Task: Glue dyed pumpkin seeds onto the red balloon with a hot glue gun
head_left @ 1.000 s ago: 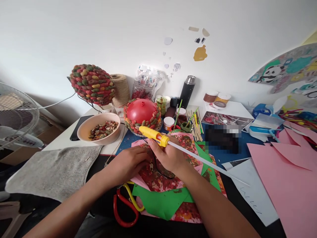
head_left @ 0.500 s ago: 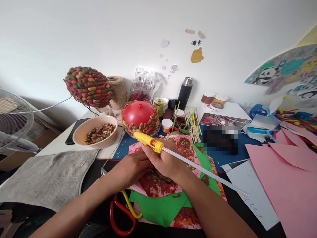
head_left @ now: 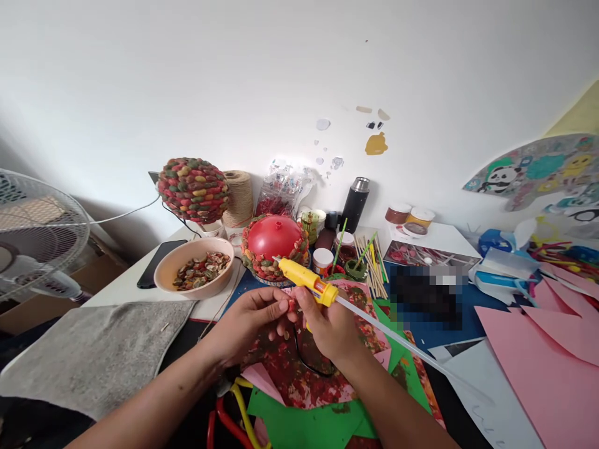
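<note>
My right hand (head_left: 336,329) is closed round a yellow hot glue gun (head_left: 304,279), its nozzle aimed left and away from me. A long translucent glue stick (head_left: 397,332) sticks out of the gun's back. Between the fingertips of my left hand (head_left: 250,319) is a small red pistachio shell (head_left: 292,305), close to the right thumb. Just beyond the nozzle sits a red balloon (head_left: 275,239), ringed by glued-on coloured shells (head_left: 262,267). Paint-stained pink paper (head_left: 318,386) lies beneath both hands, with a black cord across it.
At left are a bowl (head_left: 163,274) of painted shells and a grey cloth (head_left: 103,343). A shell-covered ball (head_left: 194,190), twine spool (head_left: 238,198) and black flask (head_left: 355,206) stand behind. Paint jars (head_left: 322,259) and sticks are beyond my right hand. Scissors (head_left: 234,418) lie in front.
My hands have moved apart a little, and the red shell in my left fingertips now shows. The view has tilted up, so the scene sits lower. The glue gun remains in my right hand.
</note>
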The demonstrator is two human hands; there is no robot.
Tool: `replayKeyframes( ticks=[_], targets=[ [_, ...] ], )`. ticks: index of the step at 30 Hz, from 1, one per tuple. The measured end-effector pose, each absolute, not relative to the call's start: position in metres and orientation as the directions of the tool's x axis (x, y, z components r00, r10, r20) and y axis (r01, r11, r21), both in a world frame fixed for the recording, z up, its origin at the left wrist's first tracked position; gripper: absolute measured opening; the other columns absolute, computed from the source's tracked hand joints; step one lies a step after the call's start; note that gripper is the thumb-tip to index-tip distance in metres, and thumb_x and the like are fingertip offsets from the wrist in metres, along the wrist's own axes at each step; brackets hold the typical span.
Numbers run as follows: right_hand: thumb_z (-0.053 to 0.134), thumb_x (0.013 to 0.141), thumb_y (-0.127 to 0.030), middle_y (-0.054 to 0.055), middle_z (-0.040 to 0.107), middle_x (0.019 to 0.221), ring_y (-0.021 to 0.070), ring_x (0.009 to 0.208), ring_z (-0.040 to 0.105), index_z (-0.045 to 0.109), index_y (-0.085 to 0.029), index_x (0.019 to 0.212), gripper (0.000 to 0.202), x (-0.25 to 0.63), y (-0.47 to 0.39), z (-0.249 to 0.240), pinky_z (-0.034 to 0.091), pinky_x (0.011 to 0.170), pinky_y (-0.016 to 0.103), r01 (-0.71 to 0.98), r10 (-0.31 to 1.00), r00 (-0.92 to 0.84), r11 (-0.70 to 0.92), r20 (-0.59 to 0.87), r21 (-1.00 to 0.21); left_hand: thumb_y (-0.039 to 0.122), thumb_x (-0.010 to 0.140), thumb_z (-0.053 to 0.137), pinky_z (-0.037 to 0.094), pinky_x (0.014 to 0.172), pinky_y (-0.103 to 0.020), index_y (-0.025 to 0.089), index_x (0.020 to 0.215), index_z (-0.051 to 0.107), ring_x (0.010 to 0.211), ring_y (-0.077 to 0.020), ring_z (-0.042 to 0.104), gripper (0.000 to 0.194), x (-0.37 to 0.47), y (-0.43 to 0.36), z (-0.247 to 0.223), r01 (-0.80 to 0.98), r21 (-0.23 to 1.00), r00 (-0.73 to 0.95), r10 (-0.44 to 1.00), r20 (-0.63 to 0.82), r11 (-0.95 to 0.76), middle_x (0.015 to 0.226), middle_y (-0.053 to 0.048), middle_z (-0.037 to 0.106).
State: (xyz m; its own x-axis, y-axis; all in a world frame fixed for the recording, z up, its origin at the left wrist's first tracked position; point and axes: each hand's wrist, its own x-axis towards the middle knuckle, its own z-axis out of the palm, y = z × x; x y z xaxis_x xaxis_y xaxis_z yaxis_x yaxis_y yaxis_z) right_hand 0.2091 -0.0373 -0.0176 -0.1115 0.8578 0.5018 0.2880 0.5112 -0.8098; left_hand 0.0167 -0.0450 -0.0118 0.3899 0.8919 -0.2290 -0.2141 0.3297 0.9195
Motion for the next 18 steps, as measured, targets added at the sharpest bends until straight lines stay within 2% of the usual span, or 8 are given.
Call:
replayKeyframes(
  ticks=[5,10,14,18],
  targets=[
    [0.057,0.111,-0.07,0.005,0.071,0.063,0.0202,0.058,0.071,0.07,-0.022,0.074,0.062,0.211,-0.035,-0.019,0.062,0.059,0.029,0.171,0.895,-0.033,0.443,0.444,-0.88,0.05,0.067,0.109,0.038,0.051,-0.019,0.012,0.08,0.079,0.055,-0.0068,0.056,0.05,0.042,-0.039,0.004,-0.389,0.82,0.485,0.85,-0.204,0.419,0.077,-0.007,0.077],
    [0.063,0.103,-0.082,-0.002,0.062,0.054,0.016,0.045,0.061,0.077,-0.02,0.089,0.065,0.216,-0.03,-0.013,0.055,0.044,0.025,0.039,0.94,0.064,0.334,0.336,-0.942,0.044,0.063,0.112,0.04,0.049,-0.018,0.013,0.089,0.082,0.054,-0.0082,0.061,0.051,0.057,-0.029,0.016,-0.412,0.778,0.515,0.826,-0.229,0.473,0.076,-0.006,0.079],
    [0.063,0.101,-0.085,-0.004,0.058,0.052,0.0156,0.042,0.059,0.078,-0.02,0.094,0.067,0.218,-0.028,-0.012,0.057,0.043,0.026,-0.01,0.954,0.073,0.291,0.289,-0.957,0.051,0.063,0.111,0.045,0.051,-0.019,0.014,0.087,0.082,0.055,-0.0092,0.063,0.052,0.063,-0.022,0.017,-0.383,0.819,0.52,0.832,-0.192,0.428,0.075,-0.006,0.08],
    [0.065,0.102,-0.082,0.003,0.072,0.065,0.0186,0.052,0.068,0.08,-0.018,0.095,0.066,0.218,-0.029,-0.019,0.06,0.048,0.028,0.038,0.96,0.076,0.268,0.27,-0.963,0.059,0.069,0.106,0.043,0.048,-0.018,0.016,0.086,0.084,0.051,-0.008,0.057,0.051,0.058,-0.02,0.012,-0.313,0.894,0.501,0.855,-0.133,0.322,0.066,-0.001,0.074]
  ],
)
